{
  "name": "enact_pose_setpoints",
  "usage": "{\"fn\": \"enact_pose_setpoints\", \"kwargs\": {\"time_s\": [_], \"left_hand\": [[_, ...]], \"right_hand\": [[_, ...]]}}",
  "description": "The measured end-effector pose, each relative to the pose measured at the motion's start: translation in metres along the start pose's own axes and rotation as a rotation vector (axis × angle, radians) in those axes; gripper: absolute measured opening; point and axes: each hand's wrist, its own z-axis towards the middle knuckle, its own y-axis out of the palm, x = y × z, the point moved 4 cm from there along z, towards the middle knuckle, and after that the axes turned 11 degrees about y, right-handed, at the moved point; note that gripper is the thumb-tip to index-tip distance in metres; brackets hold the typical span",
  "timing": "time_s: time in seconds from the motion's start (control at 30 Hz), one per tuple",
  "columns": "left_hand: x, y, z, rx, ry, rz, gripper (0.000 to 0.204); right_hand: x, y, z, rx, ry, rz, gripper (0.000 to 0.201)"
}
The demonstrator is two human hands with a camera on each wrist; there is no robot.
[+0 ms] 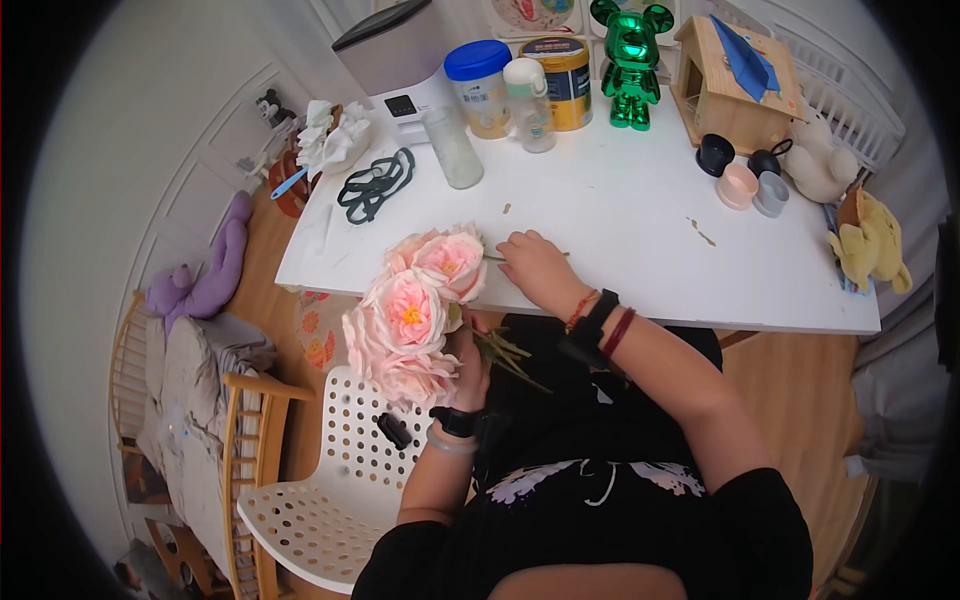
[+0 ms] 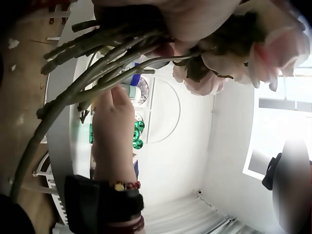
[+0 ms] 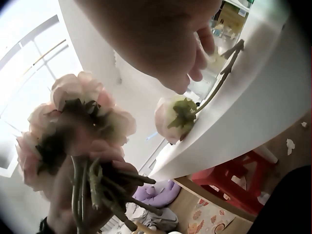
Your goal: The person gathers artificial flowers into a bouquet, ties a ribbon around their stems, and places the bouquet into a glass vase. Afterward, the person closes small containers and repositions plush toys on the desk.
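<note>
My left hand (image 1: 470, 370) grips a bunch of pale pink flowers (image 1: 408, 315) by its green stems (image 1: 510, 358), at the table's front edge. In the right wrist view the bunch (image 3: 80, 105) is at the left, its cut stems pointing down and right. A single pink flower (image 3: 171, 119) lies apart on the white table, with its stem (image 3: 222, 80) stretching away. My right hand (image 1: 542, 272) is over the table edge by that stem, fingers loosely bent; whether they touch it I cannot tell. The left wrist view shows my right hand (image 2: 114, 136) beyond the stems (image 2: 73, 92).
On the white table (image 1: 600, 215) stand a glass vase (image 1: 453, 150), tubs, a bottle (image 1: 530, 105), a green bear figure (image 1: 631, 65), a wooden house (image 1: 735, 90) and small cups (image 1: 737, 187). Dark green straps (image 1: 376, 186) lie left. A white chair (image 1: 330, 500) is beside my left arm.
</note>
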Motion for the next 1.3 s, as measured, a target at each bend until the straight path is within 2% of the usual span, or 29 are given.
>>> {"fn": "enact_pose_setpoints", "kwargs": {"time_s": [0.03,0.13,0.27,0.33,0.37,0.4,0.47,0.53,0.6,0.63,0.67,0.73,0.8,0.83,0.87,0.97,1.07,1.13,1.3], "left_hand": [[-0.005,-0.001,0.0,0.037,-0.023,0.016,0.02],[-0.003,0.008,0.001,0.067,-0.067,0.042,0.021],[0.006,0.024,0.005,0.045,-0.111,-0.044,0.016],[0.009,0.029,0.007,0.022,-0.099,-0.106,0.014],[0.008,0.029,0.008,0.041,-0.129,-0.145,0.012],[0.007,0.03,0.008,0.059,-0.16,-0.185,0.011],[-0.001,0.028,0.01,0.065,-0.144,-0.158,0.011],[-0.011,0.022,0.011,0.067,-0.128,-0.132,0.01],[-0.02,0.022,0.011,-0.004,-0.13,-0.224,0.013],[-0.022,0.026,0.007,-0.006,-0.134,-0.224,0.013],[-0.022,0.034,0.003,0.024,-0.101,-0.157,0.02],[-0.022,0.038,-0.003,0.051,-0.066,-0.089,0.027],[-0.014,0.042,-0.018,-0.247,0.104,-0.189,0.041],[-0.03,0.022,-0.025,-0.269,0.115,0.138,0.047],[-0.039,0.012,-0.029,-0.27,0.117,0.139,0.047],[-0.064,-0.005,-0.04,-0.306,-0.091,-0.343,0.047],[-0.077,-0.005,-0.049,-0.328,-0.309,-0.829,0.049],[-0.075,-0.002,-0.049,-0.308,-0.302,-0.816,0.049],[-0.042,0.027,-0.042,-0.203,-0.258,-0.743,0.047]], "right_hand": [[0.001,0.005,0.002,0.024,-0.014,0.022,0.007],[0.009,0.021,0.01,-0.055,0.072,-0.032,0.005],[0.017,0.008,0.006,-0.103,0.106,0.039,0.007],[0.022,-0.009,-0.002,-0.114,0.207,0.291,0.009],[0.027,-0.015,-0.006,-0.091,0.262,0.411,0.01],[0.027,-0.02,-0.01,-0.092,0.261,0.41,0.01],[0.029,-0.04,-0.026,0.095,0.356,0.668,0.012],[0.016,-0.058,-0.043,0.15,0.35,0.636,0.018],[0.0,-0.073,-0.061,0.144,0.324,0.768,0.021],[-0.013,-0.08,-0.068,0.168,0.233,0.785,0.023],[-0.02,-0.076,-0.074,0.112,0.215,0.813,0.023],[-0.029,-0.073,-0.084,-0.073,0.311,0.745,0.024],[-0.035,-0.07,-0.086,-0.02,0.245,0.79,0.026],[-0.037,-0.071,-0.086,0.03,0.18,0.832,0.027],[-0.038,-0.073,-0.086,0.032,0.179,0.833,0.027],[-0.04,-0.083,-0.087,0.083,0.126,0.717,0.03],[-0.038,-0.084,-0.09,0.004,0.164,0.722,0.032],[-0.036,-0.082,-0.089,-0.052,0.207,0.773,0.033],[-0.037,-0.082,-0.09,-0.002,0.185,0.693,0.032]]}}
